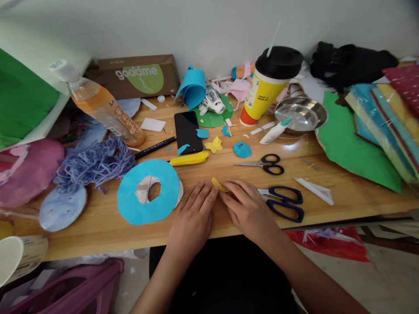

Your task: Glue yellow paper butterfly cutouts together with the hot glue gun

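Observation:
A small yellow paper piece [219, 185] is between my hands at the front of the wooden table. The fingers of my left hand [194, 209] are pressed together, their tips holding its left side down. From the other side, the bent fingers of my right hand [250, 205] grip its right edge; both thumbs are mostly hidden. Left of my hands lies a blue paper ring [127, 196] over a pale backing. Scissors with dark blue handles [284, 203] are beside my right hand. A yellow paper butterfly [214, 145] and a yellow cutter [190, 158] lie farther back.
Black-handled scissors [272, 165], a blue paper scrap [242, 149] and a phone [188, 131] lie beyond my hands. A tilted bottle [104, 109] and purple yarn [94, 163] are left. A lidded cup [265, 96], glue [275, 131] and a metal bowl [303, 114] stand right.

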A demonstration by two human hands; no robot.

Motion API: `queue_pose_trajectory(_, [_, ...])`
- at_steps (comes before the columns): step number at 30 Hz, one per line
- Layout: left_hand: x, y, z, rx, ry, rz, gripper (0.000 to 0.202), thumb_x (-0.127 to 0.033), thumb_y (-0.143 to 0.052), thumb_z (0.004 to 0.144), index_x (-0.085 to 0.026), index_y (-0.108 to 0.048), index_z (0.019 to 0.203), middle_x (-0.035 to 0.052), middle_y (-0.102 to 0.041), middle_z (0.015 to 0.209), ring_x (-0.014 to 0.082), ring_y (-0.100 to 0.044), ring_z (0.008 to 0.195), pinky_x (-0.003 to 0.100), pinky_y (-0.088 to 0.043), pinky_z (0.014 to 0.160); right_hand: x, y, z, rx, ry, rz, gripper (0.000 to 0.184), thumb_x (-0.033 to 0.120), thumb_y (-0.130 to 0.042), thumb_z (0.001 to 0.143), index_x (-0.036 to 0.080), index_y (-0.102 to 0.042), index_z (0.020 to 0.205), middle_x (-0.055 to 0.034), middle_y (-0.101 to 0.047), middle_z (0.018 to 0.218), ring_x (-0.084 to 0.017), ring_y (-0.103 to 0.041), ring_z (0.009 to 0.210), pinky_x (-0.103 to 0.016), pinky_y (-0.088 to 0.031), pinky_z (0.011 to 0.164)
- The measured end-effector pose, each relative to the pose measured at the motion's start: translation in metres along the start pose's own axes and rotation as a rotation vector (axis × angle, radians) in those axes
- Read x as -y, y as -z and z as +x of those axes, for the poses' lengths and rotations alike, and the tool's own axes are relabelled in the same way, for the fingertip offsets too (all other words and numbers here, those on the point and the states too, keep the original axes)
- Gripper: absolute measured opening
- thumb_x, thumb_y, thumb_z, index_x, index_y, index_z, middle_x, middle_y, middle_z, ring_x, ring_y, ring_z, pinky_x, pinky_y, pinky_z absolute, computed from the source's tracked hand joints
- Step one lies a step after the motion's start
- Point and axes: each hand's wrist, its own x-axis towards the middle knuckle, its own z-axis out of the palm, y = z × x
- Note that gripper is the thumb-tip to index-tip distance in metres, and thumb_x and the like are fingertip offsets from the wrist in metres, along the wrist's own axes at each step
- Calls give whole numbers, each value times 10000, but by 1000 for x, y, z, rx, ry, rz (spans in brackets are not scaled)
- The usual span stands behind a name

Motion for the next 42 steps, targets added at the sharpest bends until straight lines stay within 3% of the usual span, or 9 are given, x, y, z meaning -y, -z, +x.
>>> queue_pose_trajectory(12, [0,1,0,1,3,-2,538,-36,-440,905,-150,-496,1427,65,-511,1528,265,-419,1449,489,-417,1172,0,1,0,-31,48,33,315,46,-516,939,117,-689,1193,-94,-720,1208,-262,-609,1119,-458,-515,969])
queue_pose_trajectory(19, [3,2,1,76,-44,29,623,-19,-404,915,-197,-400,1512,10,-437,1583,255,-336,1499,497,-391,1184,-1,1,-1,-43,12,54,339,32,-481,921,108,-670,1192,-120,-717,1178,-269,-612,1112,-479,-504,981])
queue_pose_trajectory(23, [3,3,2,94,-53,24,626,-16,-400,916,-197,-396,1514,22,-454,1571,251,-354,1491,514,-394,1180,0,-4,-1,-42,-33,76,312,74,-512,922,141,-656,1189,-118,-710,1162,-277,-611,1118,-500,-488,999])
queue_pose_trajectory(28, [4,0,0,39,-60,1,525,-42,-445,930,-166,-495,1438,68,-512,1525,265,-399,1468,528,-402,1180,-3,8,-1,-255,-106,156,335,119,-571,913,222,-607,1230,-107,-680,1183,-287,-617,1134,-505,-494,1011])
queue_pose_trajectory(32, [8,-3,-5,-38,-145,-86,638,37,-396,886,-131,-399,1502,118,-483,1541,243,-372,1483,504,-407,1187,-34,40,2,-492,-426,147,342,239,-583,936,203,-575,1275,-156,-639,1226,-314,-605,1154,-536,-496,994])
queue_pose_trajectory(35, [9,-5,-11,-119,-145,-162,721,55,-360,870,-161,-305,1556,115,-454,1563,225,-300,1514,504,-409,1187,-78,52,10,-497,-612,212,385,350,-601,922,187,-579,1270,-144,-638,1256,-289,-612,1159,-494,-500,994])
queue_pose_trajectory(40, [7,-7,-21,-302,-17,-152,693,1,-364,931,-203,-249,1584,126,-465,1554,229,-360,1489,505,-440,1164,-147,37,29,-466,-687,273,531,517,-676,816,114,-598,1154,-202,-683,1119,-301,-659,1027,-492,-531,908])
queue_pose_trajectory(42, [4,-6,-21,-271,-37,-98,653,-37,-385,958,-205,-269,1578,114,-456,1562,241,-354,1492,500,-442,1164,-160,32,35,-480,-666,264,542,564,-681,800,123,-607,1108,-199,-692,1077,-294,-662,987,-489,-535,890])
